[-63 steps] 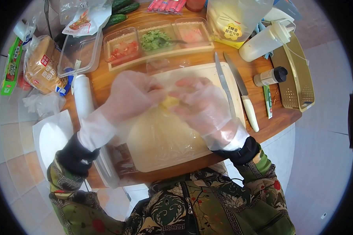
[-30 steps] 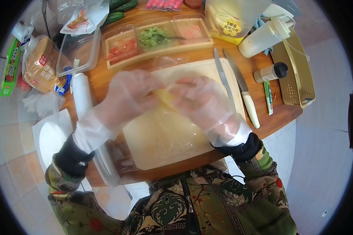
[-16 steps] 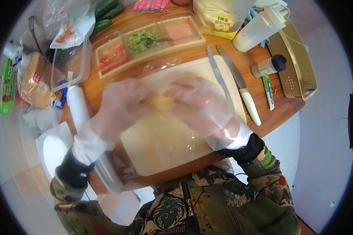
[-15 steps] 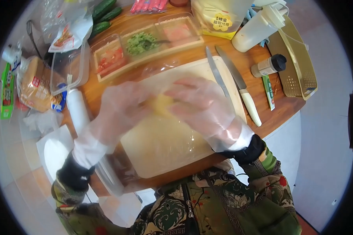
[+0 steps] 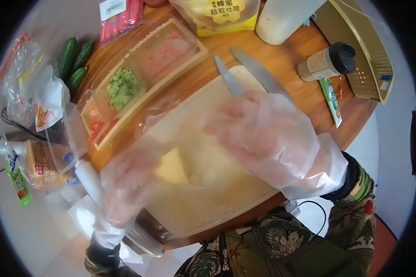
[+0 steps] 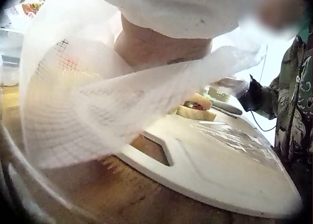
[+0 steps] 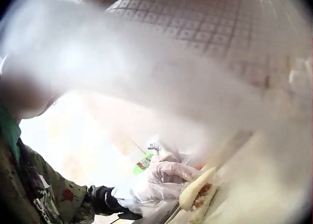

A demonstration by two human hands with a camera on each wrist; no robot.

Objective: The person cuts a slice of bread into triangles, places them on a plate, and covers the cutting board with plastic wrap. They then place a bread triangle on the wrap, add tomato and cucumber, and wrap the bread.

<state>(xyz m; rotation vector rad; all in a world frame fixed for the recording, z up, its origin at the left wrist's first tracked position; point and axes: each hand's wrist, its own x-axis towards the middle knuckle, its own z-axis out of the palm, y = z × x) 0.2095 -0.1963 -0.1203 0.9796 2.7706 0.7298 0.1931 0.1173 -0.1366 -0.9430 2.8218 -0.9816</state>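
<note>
A yellow sandwich [image 5: 173, 166] lies low over the white cutting board [image 5: 203, 203], with plastic film around it. The wrist views show red filling between its bread slices. My left hand [image 5: 131, 182], in a clear plastic glove, holds the sandwich; in the right wrist view its fingers [image 7: 178, 171] rest along the bread. My right hand [image 5: 272, 138], gloved too, hovers over the board's right side, apart from the sandwich, fingers loosely bent and blurred. Two knife blades run in under it: a narrow knife [image 5: 227, 76] and a wider knife [image 5: 259, 69]. Their handles are hidden there.
A three-part wooden tray [image 5: 155, 83] with tomato, green vegetable and pink bits stands beyond the board. Left lie cucumbers [image 5: 68, 57], bagged bread [image 5: 46, 161] and a white film roll [image 5: 90, 182]. Right stand a seasoning jar [image 5: 319, 64] and a gold basket [image 5: 356, 51].
The head view has swung round to the right. My hands, both at the yellow sandwich earlier, have parted: the right has drawn away while the left stays with the sandwich.
</note>
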